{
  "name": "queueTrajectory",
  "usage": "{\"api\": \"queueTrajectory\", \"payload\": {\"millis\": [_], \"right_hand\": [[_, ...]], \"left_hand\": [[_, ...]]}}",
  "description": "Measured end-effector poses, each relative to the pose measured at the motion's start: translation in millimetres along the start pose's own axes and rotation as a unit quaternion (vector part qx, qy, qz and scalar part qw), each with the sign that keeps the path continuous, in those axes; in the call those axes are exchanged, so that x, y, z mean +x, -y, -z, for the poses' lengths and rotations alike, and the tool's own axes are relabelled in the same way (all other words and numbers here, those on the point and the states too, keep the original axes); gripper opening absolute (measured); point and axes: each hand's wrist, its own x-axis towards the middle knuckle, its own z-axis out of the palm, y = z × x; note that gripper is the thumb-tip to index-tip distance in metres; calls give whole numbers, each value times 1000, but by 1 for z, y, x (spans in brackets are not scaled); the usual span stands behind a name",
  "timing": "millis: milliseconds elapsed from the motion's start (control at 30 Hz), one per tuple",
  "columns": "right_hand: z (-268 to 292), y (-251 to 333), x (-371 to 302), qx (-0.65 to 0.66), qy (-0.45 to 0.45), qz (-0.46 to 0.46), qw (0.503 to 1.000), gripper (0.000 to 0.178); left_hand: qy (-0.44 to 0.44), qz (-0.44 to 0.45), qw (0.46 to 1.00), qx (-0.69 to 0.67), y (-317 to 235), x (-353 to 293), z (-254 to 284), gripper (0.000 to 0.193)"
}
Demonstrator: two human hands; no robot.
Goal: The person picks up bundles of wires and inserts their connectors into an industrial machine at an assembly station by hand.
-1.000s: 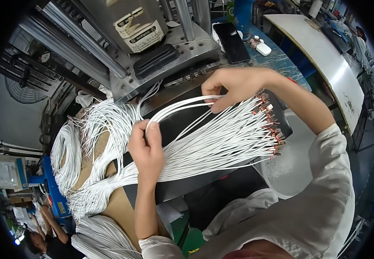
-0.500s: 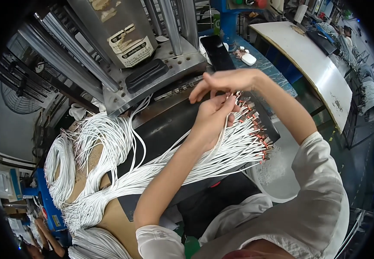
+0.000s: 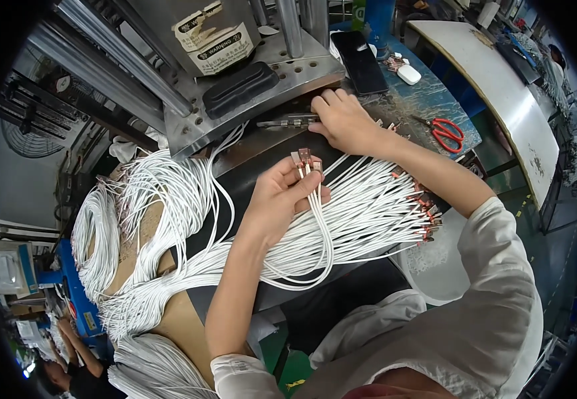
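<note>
My left hand [image 3: 282, 193] is closed around a few white cables [image 3: 325, 229], held up over the bundle. Their metal plug ends [image 3: 304, 158], partly copper-coloured, stick up above my thumb and fingers. My right hand [image 3: 348, 123] reaches to the press, its curled fingers at the end of a narrow metal mould strip [image 3: 288, 122]; anything between the fingertips is hidden. Beneath both hands a large bundle of white cables [image 3: 362, 206] fans across a black surface [image 3: 235, 176], its copper-and-orange plug ends [image 3: 428, 206] toward the right.
The press's steel plate [image 3: 312, 73] carries a black block [image 3: 240, 90]. A phone [image 3: 360, 61], a white case [image 3: 408, 74] and red-handled scissors [image 3: 447, 135] lie on the blue bench. Coiled cables [image 3: 95, 243] lie left; a pale tub [image 3: 435, 269] stands right. Another person's arm [image 3: 79, 346] shows lower left.
My left hand has drawn a few cables up and leftward from the bundle. My right hand has moved from beside it to the mould strip. The view has shifted, bringing the scissors into sight.
</note>
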Motion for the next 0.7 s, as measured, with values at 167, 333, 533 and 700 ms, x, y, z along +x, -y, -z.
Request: {"api": "queueTrajectory", "payload": {"millis": [167,333,533,700], "right_hand": [[30,18,-25,86,125,-57,987,32],[33,2,-2,391,195,-150,887,28],[24,10,-10,633,192,-222,716,35],[15,14,-14,602,178,-179,758,33]], "left_hand": [[-62,-38,997,20,11,6,-2,20],[-90,-29,994,62,11,17,-11,19],[-124,-10,988,96,11,22,-18,17],[-115,-26,990,80,11,27,-15,18]]}}
